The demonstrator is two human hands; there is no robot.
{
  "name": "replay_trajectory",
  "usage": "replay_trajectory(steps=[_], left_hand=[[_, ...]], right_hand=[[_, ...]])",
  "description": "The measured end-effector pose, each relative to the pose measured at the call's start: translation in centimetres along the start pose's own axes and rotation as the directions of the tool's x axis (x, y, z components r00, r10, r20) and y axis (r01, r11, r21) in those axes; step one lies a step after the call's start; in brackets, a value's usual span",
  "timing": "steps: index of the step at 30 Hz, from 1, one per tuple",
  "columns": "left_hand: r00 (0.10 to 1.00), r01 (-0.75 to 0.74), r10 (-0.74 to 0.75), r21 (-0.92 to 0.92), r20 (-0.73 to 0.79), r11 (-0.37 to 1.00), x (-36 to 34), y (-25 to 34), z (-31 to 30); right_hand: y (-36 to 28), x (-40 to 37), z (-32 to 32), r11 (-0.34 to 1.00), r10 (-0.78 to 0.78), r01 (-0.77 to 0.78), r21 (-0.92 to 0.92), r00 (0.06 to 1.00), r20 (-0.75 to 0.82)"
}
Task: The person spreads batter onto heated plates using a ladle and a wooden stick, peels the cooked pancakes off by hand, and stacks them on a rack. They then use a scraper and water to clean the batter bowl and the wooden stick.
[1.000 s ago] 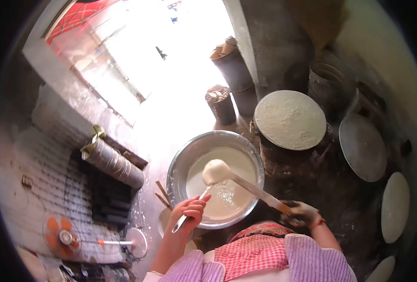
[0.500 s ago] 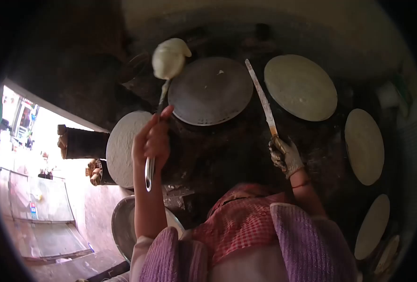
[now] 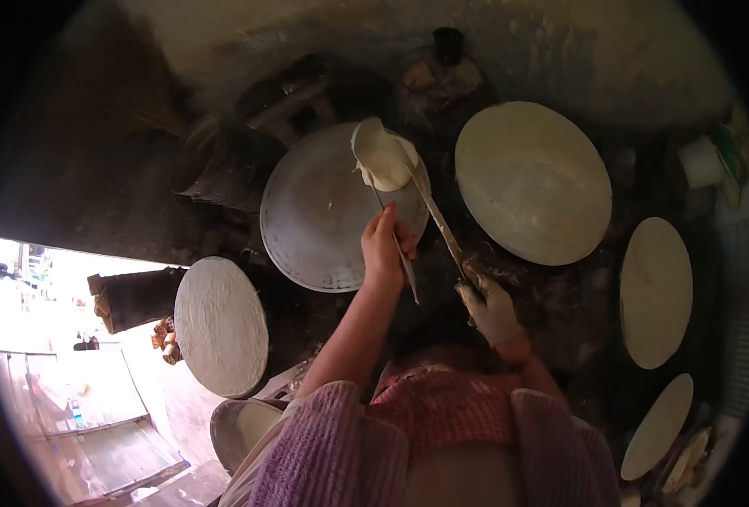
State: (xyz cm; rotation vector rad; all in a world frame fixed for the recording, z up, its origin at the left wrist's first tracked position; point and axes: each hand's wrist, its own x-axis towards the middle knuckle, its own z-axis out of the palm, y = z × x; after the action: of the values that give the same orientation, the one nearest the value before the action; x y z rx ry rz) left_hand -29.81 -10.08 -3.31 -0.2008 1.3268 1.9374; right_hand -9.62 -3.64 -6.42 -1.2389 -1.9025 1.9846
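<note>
My left hand (image 3: 389, 243), bare, grips the metal handle of a ladle (image 3: 367, 139) that holds thick pale batter (image 3: 384, 162). The ladle is over the right part of a round griddle (image 3: 319, 215) with a bare grey surface. In my right hand (image 3: 486, 308), which wears a stained glove, is the handle of a long flat spatula (image 3: 440, 221). The spatula's blade slants up and left, and its tip is at the batter. To the right, a pale round sheet (image 3: 533, 182) covers another griddle.
A white, rough-surfaced round (image 3: 220, 327) stands at left beside dark bundles (image 3: 142, 297). Below it is a bowl (image 3: 243, 427). More pale rounds (image 3: 656, 291) line the right side. A black cup (image 3: 448, 46) stands at the back, and a white container (image 3: 700, 162) at the far right.
My left hand has moved right with the ladle, bringing it over the griddle. The spatula's blade has come left to meet the batter. The view has shifted slightly.
</note>
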Motion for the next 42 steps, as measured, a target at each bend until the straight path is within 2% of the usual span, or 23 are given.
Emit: replay_trajectory(steps=[2, 3, 5, 6, 8, 11, 13, 16, 17, 18, 20, 21, 23, 25, 26, 28, 31, 32, 34, 35, 38, 40, 42], left_hand=[[0.99, -0.115, 0.126, 0.159, -0.057, 0.981, 0.6, 1.5, -1.2], [0.991, -0.112, 0.122, 0.148, -0.063, 0.983, 1.2, 2.1, -2.3], [0.885, -0.418, 0.46, 0.303, -0.078, 0.856, 2.2, 3.2, -5.1], [0.884, -0.417, 0.46, 0.298, -0.086, 0.858, 2.1, 4.1, -6.4], [0.89, -0.443, 0.439, -0.002, -0.12, 0.897, 1.1, 5.8, -8.6], [0.93, -0.357, 0.343, -0.11, -0.134, 0.928, -2.2, 6.9, -11.7], [0.954, -0.289, 0.276, -0.116, -0.118, 0.95, -3.5, 6.8, -15.1], [0.902, -0.371, 0.357, -0.013, -0.242, 0.929, -8.0, 6.5, -20.8], [0.868, -0.399, 0.388, 0.029, -0.308, 0.916, -10.9, 7.2, -22.1], [0.823, -0.442, 0.436, 0.074, -0.364, 0.894, -13.4, 7.7, -23.9], [0.729, -0.554, 0.59, 0.207, -0.347, 0.807, -16.6, 7.5, -27.6], [0.747, -0.515, 0.533, 0.161, -0.397, 0.842, -17.1, 7.6, -27.5], [0.774, -0.469, 0.461, 0.096, -0.433, 0.878, -17.2, 7.3, -27.6], [0.896, -0.308, 0.301, 0.032, -0.325, 0.951, -17.1, 7.1, -28.5], [0.897, -0.305, 0.298, 0.03, -0.326, 0.952, -17.1, 6.8, -28.7], [0.857, -0.398, 0.354, -0.045, -0.374, 0.916, -16.5, 6.5, -28.3], [0.798, -0.474, 0.432, 0.005, -0.42, 0.88, -19.2, 7.6, -29.1], [0.767, -0.512, 0.495, 0.075, -0.407, 0.856, -19.8, 7.6, -29.8], [0.762, -0.531, 0.521, 0.088, -0.384, 0.843, -19.4, 7.3, -31.1], [0.791, -0.501, 0.467, 0.02, -0.395, 0.865, -18.7, 7.4, -31.1], [0.808, -0.465, 0.394, -0.062, -0.437, 0.883, -17.9, 7.5, -29.6], [0.79, -0.523, 0.441, -0.093, -0.426, 0.847, -18.1, 7.0, -29.3], [0.748, -0.563, 0.458, -0.093, -0.48, 0.821, -19.0, 7.1, -28.6]], right_hand=[[1.2, 0.8, 0.9, 0.927, -0.247, 0.205, -0.314, 0.964, -0.101], [1.3, 1.4, 1.4, 0.924, -0.245, 0.203, -0.325, 0.965, -0.095], [0.8, 3.0, 2.7, 0.806, -0.357, 0.25, -0.536, 0.928, -0.104], [-0.7, 3.7, 3.7, 0.802, -0.357, 0.252, -0.541, 0.929, -0.096], [-4.8, 5.8, 6.3, 0.946, -0.063, 0.061, -0.317, 0.998, 0.003], [-5.6, 11.5, 9.7, 0.837, -0.21, 0.21, -0.505, 0.976, 0.059], [-7.4, 12.8, 11.3, 0.607, -0.37, 0.305, -0.733, 0.926, 0.079], [-8.6, 11.4, 9.9, 0.586, -0.435, 0.356, -0.728, 0.896, 0.089], [-7.8, 10.3, 8.4, 0.635, -0.531, 0.459, -0.622, 0.844, 0.081], [-5.4, 10.3, 6.7, 0.537, -0.629, 0.46, -0.707, 0.777, 0.028], [-6.0, 7.1, 8.4, 0.875, -0.251, 0.176, -0.451, 0.961, -0.112], [-7.1, 5.6, 9.9, 0.943, 0.001, -0.05, -0.329, 0.989, -0.146], [-5.5, 8.0, 13.2, 0.778, -0.319, 0.227, -0.585, 0.946, -0.057], [-6.1, 11.5, 15.3, 0.664, -0.449, 0.393, -0.636, 0.89, 0.081], [-7.4, 11.3, 15.3, 0.664, -0.446, 0.39, -0.638, 0.891, 0.08], [-11.3, 9.6, 14.7, 0.857, -0.139, 0.176, -0.484, 0.984, 0.112], [-7.9, 8.2, 9.5, 0.906, -0.237, 0.183, -0.383, 0.966, -0.101], [-7.7, 7.6, 9.2, 0.967, 0.01, -0.063, -0.246, 0.978, -0.21], [-6.9, 6.2, 12.4, 0.975, -0.121, 0.092, -0.2, 0.983, -0.138], [-3.7, 9.3, 13.4, 0.822, -0.439, 0.374, -0.43, 0.897, -0.058], [-7.2, 9.8, 16.4, 0.946, -0.1, 0.121, -0.302, 0.992, 0.083], [-8.3, 9.2, 13.6, 0.879, -0.289, 0.32, -0.354, 0.947, 0.14], [-8.4, 8.9, 9.0, 0.872, -0.298, 0.315, -0.376, 0.949, 0.106]])
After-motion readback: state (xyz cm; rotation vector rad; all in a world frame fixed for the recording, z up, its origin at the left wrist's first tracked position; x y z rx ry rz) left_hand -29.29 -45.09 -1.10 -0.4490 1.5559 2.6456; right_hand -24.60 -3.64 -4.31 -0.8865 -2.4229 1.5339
